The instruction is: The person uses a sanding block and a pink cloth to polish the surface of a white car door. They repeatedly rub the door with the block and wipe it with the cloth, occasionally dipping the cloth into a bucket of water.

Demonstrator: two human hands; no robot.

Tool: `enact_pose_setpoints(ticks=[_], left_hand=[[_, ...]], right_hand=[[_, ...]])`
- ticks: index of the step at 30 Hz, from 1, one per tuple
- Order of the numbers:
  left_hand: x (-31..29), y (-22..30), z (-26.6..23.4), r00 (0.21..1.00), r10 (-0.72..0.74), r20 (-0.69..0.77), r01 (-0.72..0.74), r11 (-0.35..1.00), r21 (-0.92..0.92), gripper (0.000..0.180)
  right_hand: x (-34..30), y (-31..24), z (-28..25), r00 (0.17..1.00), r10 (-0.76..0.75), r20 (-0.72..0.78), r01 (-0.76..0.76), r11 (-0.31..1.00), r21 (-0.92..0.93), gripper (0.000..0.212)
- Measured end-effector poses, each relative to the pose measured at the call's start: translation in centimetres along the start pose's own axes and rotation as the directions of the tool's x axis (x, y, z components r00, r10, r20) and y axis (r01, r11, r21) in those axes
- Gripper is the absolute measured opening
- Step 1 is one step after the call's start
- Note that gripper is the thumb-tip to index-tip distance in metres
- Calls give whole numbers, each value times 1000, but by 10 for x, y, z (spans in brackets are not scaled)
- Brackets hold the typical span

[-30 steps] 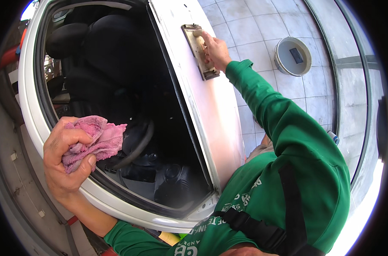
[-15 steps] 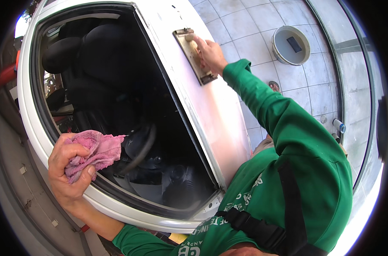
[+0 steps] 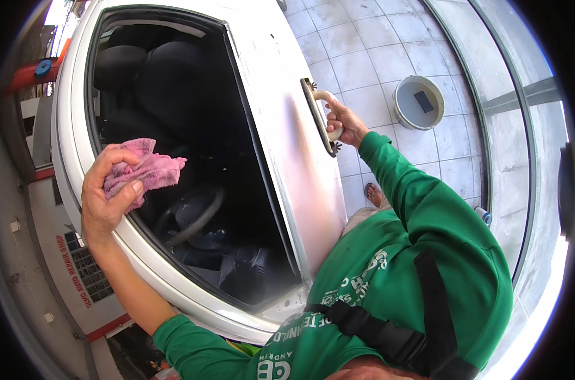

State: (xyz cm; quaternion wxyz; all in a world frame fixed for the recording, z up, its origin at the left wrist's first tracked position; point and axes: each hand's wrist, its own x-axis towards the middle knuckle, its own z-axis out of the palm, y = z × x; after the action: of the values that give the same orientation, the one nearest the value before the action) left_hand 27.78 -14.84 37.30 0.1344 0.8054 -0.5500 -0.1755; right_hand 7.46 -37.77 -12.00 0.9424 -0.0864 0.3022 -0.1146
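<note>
My left hand is closed around a crumpled pink cloth, held above the roof edge and the open side window of a white car. My right hand grips the handle of a long hand sanding block. The block is seen nearly edge-on at the outer side of the car door, its flat face toward the panel. Whether the whole face touches cannot be told. Pinkish, cloudy patches show on the door's white surface.
On the tiled floor stands a bucket of greyish water with a dark rectangular block in it. A glass wall runs along the right. Inside the car are a steering wheel and dark seats.
My right hand and the sanding block have moved right and downward, from the door's upper face to its outer side, and the block has tilted edge-on. The cloth stays in my left hand.
</note>
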Motion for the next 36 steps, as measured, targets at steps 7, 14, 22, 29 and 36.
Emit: enact_pose_setpoints(ticks=[7,14,22,29,36], left_hand=[[-13,-23,39,997,-41,64,38,999,37,33],[-16,-1,104,999,-47,26,47,998,-31,40],[36,-21,244,977,67,-202,-176,788,-589,69],[71,39,311,888,-307,-342,-94,607,-789,75],[101,37,282,764,-319,-561,-208,702,-681,104]], right_hand=[[-43,-35,-19,943,-38,332,-32,979,201,61],[-55,-40,54,834,-13,551,62,995,-72,56],[-57,-31,112,708,282,647,93,871,-482,56],[-28,-82,117,790,203,579,240,765,-597,57],[9,-127,137,835,282,472,148,712,-686,55]])
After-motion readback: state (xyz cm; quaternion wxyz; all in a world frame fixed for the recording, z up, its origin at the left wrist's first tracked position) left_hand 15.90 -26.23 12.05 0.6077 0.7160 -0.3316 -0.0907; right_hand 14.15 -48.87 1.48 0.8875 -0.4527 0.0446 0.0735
